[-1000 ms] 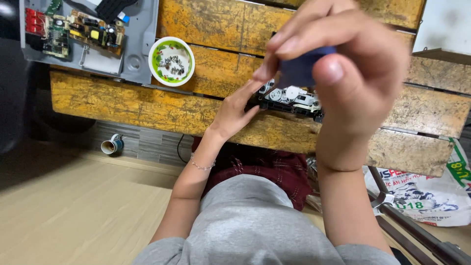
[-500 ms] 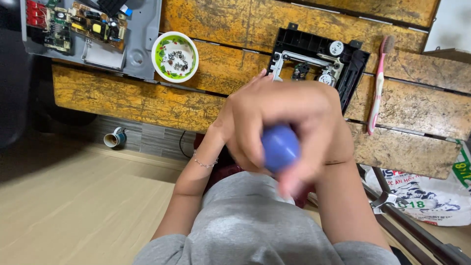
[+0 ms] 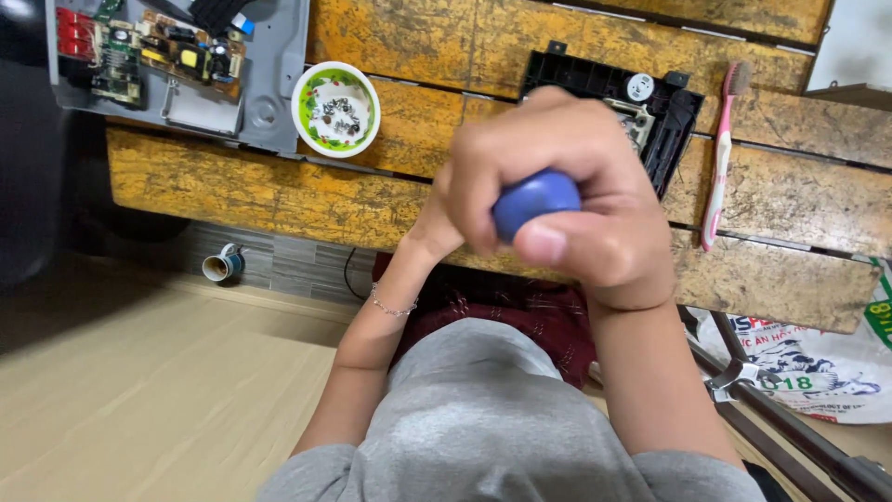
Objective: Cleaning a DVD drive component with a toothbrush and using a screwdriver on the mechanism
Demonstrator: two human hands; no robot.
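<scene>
My right hand [image 3: 595,158] is raised close to the camera, its fist shut on the rounded blue handle [image 3: 534,200] of a tool whose shaft is hidden. My left hand [image 3: 433,228] reaches up behind it and is mostly covered. Only its heel and the wrist with a thin bracelet [image 3: 393,307] show, so I cannot see what it holds. Behind both hands a black plastic drive frame [image 3: 595,79] with metal parts lies on the worn yellow wooden table [image 3: 232,186].
A green-rimmed white bowl [image 3: 334,109] holding small screws sits left of the frame. A grey metal chassis [image 3: 269,65] with circuit boards lies at the table's far left. A pink toothbrush [image 3: 720,158] lies to the right. A tape roll [image 3: 223,265] and a printed bag [image 3: 799,363] are on the floor.
My right hand has closed fully round the blue handle and risen a little, now covering part of the black frame. The small mechanism seen at my left hand one second ago is out of sight.
</scene>
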